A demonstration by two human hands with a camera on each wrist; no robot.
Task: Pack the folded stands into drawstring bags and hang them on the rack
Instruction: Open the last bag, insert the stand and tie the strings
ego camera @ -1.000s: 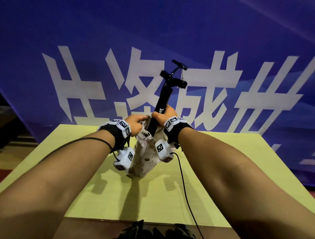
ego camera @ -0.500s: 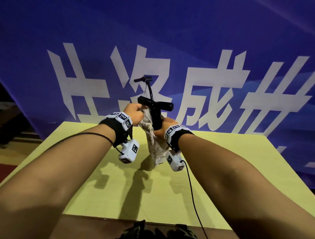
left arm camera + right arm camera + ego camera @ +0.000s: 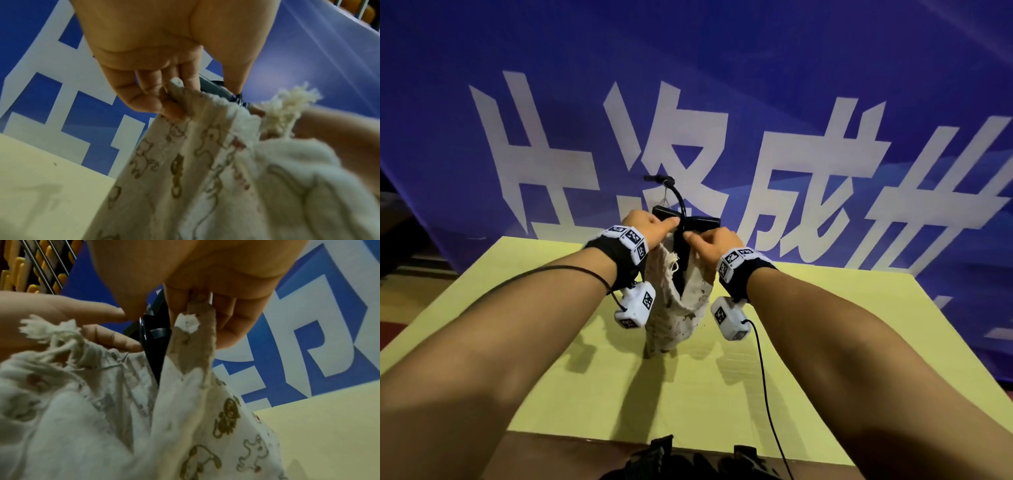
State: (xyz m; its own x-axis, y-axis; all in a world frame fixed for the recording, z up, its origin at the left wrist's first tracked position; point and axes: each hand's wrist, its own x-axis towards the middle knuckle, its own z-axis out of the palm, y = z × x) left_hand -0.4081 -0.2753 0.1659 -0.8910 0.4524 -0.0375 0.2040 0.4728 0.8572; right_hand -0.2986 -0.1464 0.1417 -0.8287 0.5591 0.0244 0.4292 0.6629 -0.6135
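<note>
Above the table (image 3: pixel 585 394), both hands pinch the bag (image 3: pixel 674 318).

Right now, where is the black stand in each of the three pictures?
Head view: the black stand is at the centre, sticking up out of the printed bag between both hands.
Left wrist view: only a dark sliver shows, centre, behind the fingers.
Right wrist view: its dark body sits upper centre, going into the bag mouth.
Shared landmark: the bag's frayed cream drawstring.
</note>
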